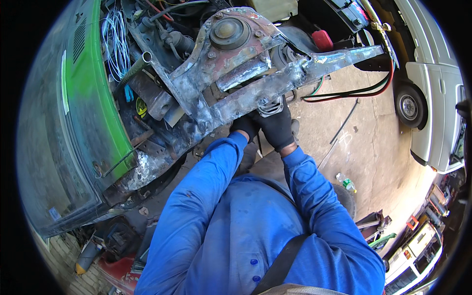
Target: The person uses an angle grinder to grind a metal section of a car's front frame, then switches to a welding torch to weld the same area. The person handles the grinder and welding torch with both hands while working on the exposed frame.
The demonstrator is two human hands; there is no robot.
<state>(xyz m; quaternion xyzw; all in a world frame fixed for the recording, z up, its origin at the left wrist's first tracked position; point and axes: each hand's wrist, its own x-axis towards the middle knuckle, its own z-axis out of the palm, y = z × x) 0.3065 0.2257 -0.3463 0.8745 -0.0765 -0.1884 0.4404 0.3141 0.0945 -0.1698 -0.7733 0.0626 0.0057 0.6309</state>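
Observation:
Both my hands wear black gloves and are close together at the near edge of a bare, scuffed metal rail (236, 106) in a vehicle's front end. My right hand (277, 129) reaches up against the rail's underside, its fingers closed around a silvery looped metal piece (270, 106) whose exact kind I cannot make out. Just left of it, my left hand (244, 126) goes in under the rail; its fingers are hidden. Above the rail rises a worn reddish-grey suspension tower (241, 54) with a round mount (229, 32) on top.
A green body panel (96, 98) runs along the left, with coiled pale wire (115, 44) beside it. Red and black hoses (354, 94) hang at the right, near a battery (346, 14). A white vehicle (432, 83) stands farther right; a plastic bottle (348, 184) lies on the concrete.

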